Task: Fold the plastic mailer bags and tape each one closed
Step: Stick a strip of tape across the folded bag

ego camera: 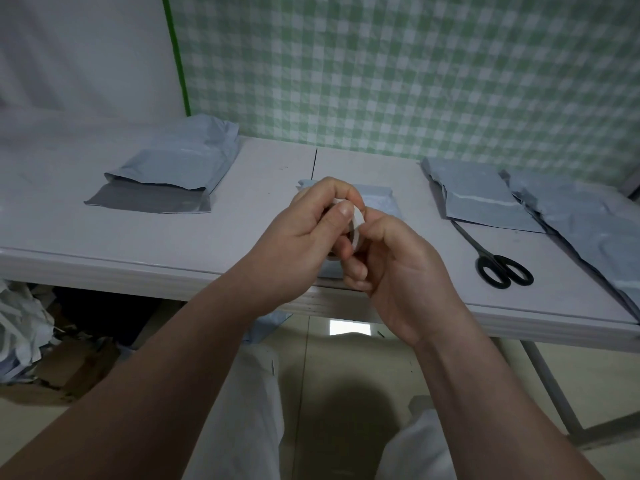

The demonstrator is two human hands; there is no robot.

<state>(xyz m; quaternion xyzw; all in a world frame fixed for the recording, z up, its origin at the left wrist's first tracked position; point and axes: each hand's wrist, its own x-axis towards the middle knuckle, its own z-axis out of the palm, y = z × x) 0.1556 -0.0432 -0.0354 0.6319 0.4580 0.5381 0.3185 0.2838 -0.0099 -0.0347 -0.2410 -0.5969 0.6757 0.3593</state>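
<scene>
Head view: the left hand point(304, 237) grips a white tape roll point(358, 220) above the table's point(104, 237) near edge, the right hand point(398, 268) pinching its rim, scissors point(498, 265) lying to the right.

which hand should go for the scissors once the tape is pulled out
Right, probably. The scissors lie to the right, nearer the right hand, which only picks at the edge of the tape roll. The left hand grips the roll and would have to cross over.
</scene>
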